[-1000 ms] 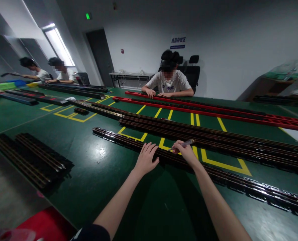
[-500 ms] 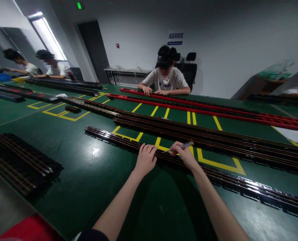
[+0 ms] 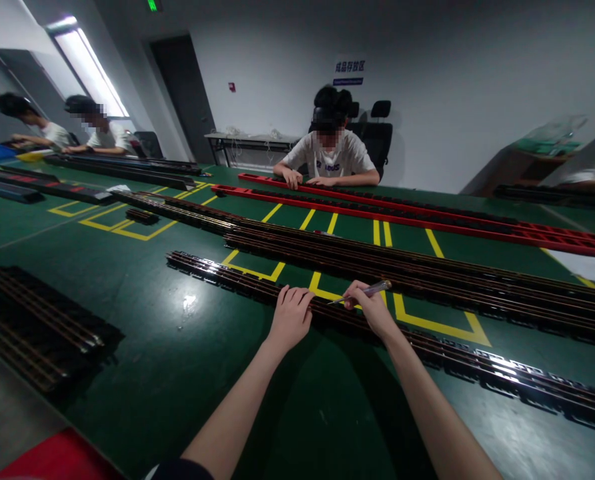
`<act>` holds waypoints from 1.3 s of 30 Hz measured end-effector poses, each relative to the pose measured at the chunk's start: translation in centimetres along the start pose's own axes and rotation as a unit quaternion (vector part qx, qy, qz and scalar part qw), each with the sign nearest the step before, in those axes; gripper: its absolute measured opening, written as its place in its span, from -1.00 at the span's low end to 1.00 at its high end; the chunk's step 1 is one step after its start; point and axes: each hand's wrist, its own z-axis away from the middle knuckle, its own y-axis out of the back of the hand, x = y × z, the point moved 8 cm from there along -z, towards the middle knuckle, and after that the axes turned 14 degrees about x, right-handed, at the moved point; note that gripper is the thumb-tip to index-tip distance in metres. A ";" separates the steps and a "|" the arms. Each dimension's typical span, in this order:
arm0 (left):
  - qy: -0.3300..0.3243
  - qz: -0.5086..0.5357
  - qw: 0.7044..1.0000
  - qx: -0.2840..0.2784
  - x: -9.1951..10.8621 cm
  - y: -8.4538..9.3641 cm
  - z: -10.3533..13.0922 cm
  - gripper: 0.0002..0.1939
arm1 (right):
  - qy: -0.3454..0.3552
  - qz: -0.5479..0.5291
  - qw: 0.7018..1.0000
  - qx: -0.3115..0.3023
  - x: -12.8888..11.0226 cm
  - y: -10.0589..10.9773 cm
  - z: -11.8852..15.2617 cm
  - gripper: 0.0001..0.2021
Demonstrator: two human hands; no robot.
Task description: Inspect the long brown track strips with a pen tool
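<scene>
A long, narrow black strip with copper-coloured rails (image 3: 245, 283) lies slantwise across the glossy green tabletop (image 3: 187, 360), under both hands. The left hand (image 3: 292, 317) rests on it palm down, fingers nearly straight and slightly parted; whether its thumb presses the near edge, I cannot tell. The right hand (image 3: 367, 307) pinches a slim screwdriver with a translucent purplish handle and thin metal shaft (image 3: 376, 288) between thumb and fingers, its tip angled down and leftward at the strip; contact there is too small to make out. Just beyond, a bundle of similar long black strips (image 3: 377, 262) stands between the hands and two long red frames with black inserts (image 3: 257, 197). A person in a white T-shirt (image 3: 342, 157) sits behind these, one hand at the farther frame. Yellow tape outlines (image 3: 437, 328) mark the green between strip and bundle. To the left lie a short black railed piece (image 3: 142, 216) and, at the table's near edge, two shorter black railed strips (image 3: 47, 310), well apart from the hands. A white paper sheet (image 3: 585, 268) lies at right between frames and bundle
</scene>
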 end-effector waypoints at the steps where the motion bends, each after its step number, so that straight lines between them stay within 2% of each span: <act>1: -0.001 -0.001 1.000 0.000 0.0 0.0 0.0 -0.69 | -0.001 0.000 1.000 0.000 -0.1 0.0 0.1 -0.83; 15: -0.013 -0.013 1.000 0.008 0.0 0.0 0.0 -0.67 | -0.006 0.008 1.000 0.001 0.2 0.0 0.0 -0.79; 39: 0.004 -0.066 0.997 0.034 0.1 0.3 -0.1 -0.66 | 0.014 0.054 0.998 0.008 -0.2 0.0 0.1 -0.70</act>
